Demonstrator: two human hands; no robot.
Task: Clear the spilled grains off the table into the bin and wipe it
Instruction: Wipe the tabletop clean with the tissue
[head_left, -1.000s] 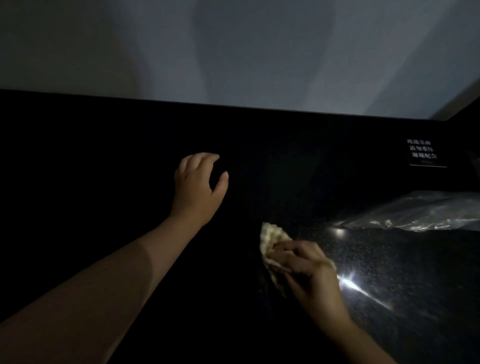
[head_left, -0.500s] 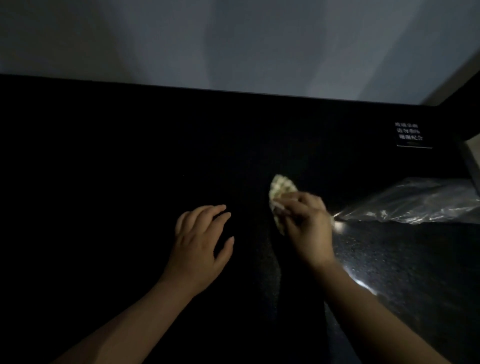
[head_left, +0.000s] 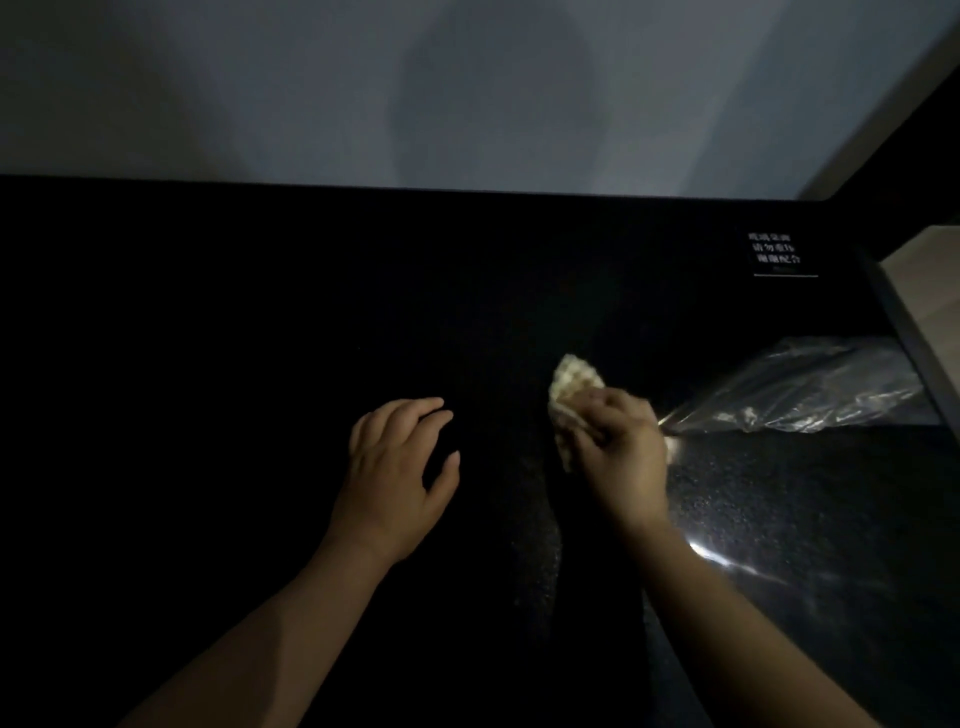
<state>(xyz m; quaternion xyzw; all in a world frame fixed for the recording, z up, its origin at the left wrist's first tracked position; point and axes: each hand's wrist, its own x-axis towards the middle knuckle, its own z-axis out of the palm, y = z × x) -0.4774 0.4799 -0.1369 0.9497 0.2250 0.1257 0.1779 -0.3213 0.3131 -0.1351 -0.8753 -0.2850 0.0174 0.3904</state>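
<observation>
A black speckled table (head_left: 779, 519) fills the dim view. My right hand (head_left: 621, 447) grips a crumpled pale cloth (head_left: 574, 382) and holds it down on the tabletop at the centre right. My left hand (head_left: 397, 467) hovers or rests low over the dark table to the left of it, fingers loosely spread and holding nothing. No grains can be made out on the dark surface, and no bin is in sight.
A clear plastic bag (head_left: 810, 389) lies on the table at the right, just beyond my right hand. A small label with white writing (head_left: 776, 254) sits at the far right. A grey wall (head_left: 467, 93) runs behind the table; a table edge (head_left: 914, 343) at the right.
My right hand has pushed the cloth away from me, towards the plastic bag. My left hand has pulled back from the far middle of the table to a spot beside the right hand.
</observation>
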